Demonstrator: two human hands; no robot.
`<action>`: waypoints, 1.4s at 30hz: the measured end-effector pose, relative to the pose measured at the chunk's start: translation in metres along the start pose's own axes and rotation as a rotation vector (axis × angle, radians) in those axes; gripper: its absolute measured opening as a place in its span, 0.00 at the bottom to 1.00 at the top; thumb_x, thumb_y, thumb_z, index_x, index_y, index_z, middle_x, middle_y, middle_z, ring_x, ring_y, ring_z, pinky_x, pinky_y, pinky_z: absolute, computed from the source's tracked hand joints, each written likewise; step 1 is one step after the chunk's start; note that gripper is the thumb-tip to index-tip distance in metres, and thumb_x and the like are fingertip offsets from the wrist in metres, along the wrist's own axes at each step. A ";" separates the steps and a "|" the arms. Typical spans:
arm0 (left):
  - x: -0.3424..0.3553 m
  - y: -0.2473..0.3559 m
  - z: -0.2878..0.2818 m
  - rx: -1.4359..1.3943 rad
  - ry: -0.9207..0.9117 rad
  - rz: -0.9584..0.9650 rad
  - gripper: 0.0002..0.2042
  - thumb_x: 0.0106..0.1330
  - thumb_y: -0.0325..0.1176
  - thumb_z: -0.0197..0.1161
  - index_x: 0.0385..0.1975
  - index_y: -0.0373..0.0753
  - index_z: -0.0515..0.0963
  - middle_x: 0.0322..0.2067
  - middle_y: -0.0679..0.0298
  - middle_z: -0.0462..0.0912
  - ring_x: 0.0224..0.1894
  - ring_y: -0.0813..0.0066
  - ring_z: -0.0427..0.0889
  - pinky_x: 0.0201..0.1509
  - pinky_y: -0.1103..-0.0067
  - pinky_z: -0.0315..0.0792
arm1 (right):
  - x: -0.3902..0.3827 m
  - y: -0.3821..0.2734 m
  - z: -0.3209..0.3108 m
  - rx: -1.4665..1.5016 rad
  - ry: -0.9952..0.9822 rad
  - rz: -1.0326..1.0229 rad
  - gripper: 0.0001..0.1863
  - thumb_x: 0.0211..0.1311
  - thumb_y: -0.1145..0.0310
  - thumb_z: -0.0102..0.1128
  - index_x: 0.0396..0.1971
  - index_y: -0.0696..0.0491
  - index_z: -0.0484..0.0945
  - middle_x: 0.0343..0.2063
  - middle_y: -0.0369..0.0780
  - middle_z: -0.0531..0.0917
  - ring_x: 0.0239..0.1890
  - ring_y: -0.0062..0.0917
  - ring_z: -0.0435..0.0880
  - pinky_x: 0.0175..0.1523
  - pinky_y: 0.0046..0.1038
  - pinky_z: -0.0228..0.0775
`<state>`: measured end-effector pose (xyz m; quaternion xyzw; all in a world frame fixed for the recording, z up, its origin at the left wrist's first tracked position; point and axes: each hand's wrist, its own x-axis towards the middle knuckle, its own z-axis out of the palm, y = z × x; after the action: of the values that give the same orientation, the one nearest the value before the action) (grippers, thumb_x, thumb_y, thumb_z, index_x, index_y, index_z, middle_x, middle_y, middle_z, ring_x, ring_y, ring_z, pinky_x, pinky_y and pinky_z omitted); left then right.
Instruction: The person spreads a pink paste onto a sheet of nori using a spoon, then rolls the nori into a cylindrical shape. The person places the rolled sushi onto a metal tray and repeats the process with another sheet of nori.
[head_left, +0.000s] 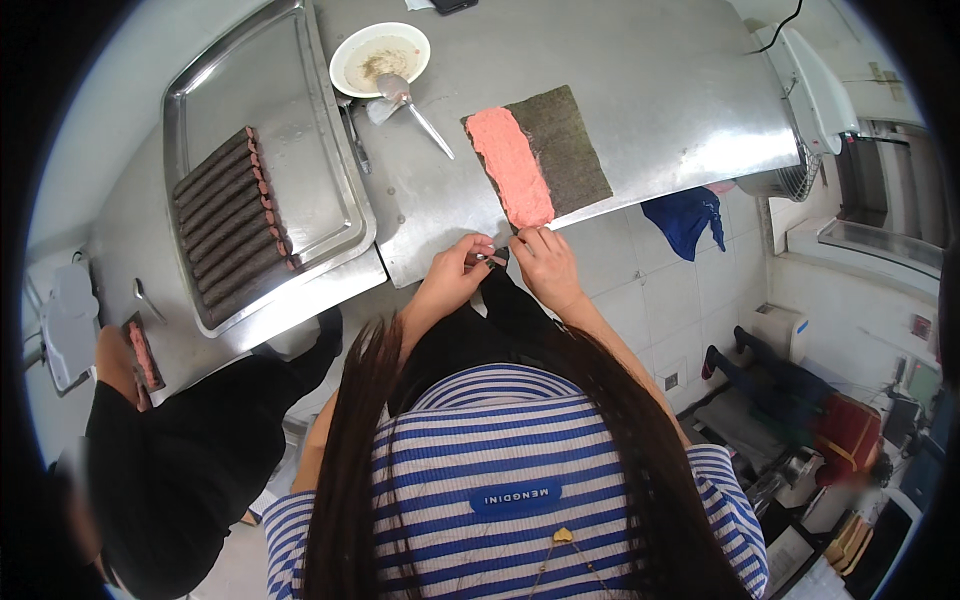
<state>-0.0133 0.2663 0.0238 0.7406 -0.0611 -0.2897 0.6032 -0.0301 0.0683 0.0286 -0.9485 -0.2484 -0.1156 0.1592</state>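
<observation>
A dark green seaweed sheet (577, 150) lies on the steel table, its near edge along the table's front. A thick band of pink paste (510, 165) covers its left half. My right hand (546, 268) is closed at the sheet's near left corner, fingertips pinched on its edge just below the paste. Close beside it, my left hand (455, 275) hovers by the table's front edge with bent fingers pressed together. Whatever lies between those left fingers is too small to make out. Beyond the hands, a metal spoon (428, 127) leans from the white bowl.
The white bowl (347, 87) holds a pale speckled mix. On the left, a metal tray (368, 215) carries several dark seaweed rolls (225, 215) with pink ends. Another person in black (190, 450) works at lower left by a smaller pink-topped strip (143, 350). A blue cloth (688, 222) hangs beneath the table.
</observation>
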 end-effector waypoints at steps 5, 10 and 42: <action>-0.006 0.000 0.000 0.010 0.002 -0.069 0.17 0.62 0.24 0.56 0.52 0.35 0.70 0.45 0.60 0.81 0.45 0.75 0.79 0.52 0.79 0.71 | 0.003 0.013 0.011 -0.062 -0.011 -0.113 0.10 0.49 0.69 0.53 0.32 0.55 0.76 0.32 0.38 0.74 0.38 0.29 0.74 0.42 0.29 0.66; -0.005 -0.005 0.000 -0.017 -0.005 -0.072 0.17 0.63 0.23 0.55 0.53 0.34 0.69 0.46 0.61 0.80 0.47 0.76 0.78 0.53 0.79 0.70 | 0.006 0.024 0.006 -0.084 -0.019 -0.197 0.10 0.47 0.69 0.53 0.30 0.56 0.76 0.32 0.38 0.73 0.39 0.29 0.73 0.44 0.29 0.66; 0.066 0.036 0.007 -0.893 0.205 -0.407 0.20 0.73 0.37 0.44 0.57 0.28 0.60 0.56 0.49 0.71 0.60 0.60 0.69 0.67 0.71 0.61 | 0.029 0.041 -0.004 -0.187 0.088 -0.175 0.10 0.50 0.66 0.53 0.33 0.53 0.75 0.34 0.37 0.73 0.37 0.27 0.71 0.42 0.29 0.62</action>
<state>0.0465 0.2216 0.0335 0.4315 0.2740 -0.3250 0.7957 0.0151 0.0454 0.0308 -0.9280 -0.3109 -0.1931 0.0702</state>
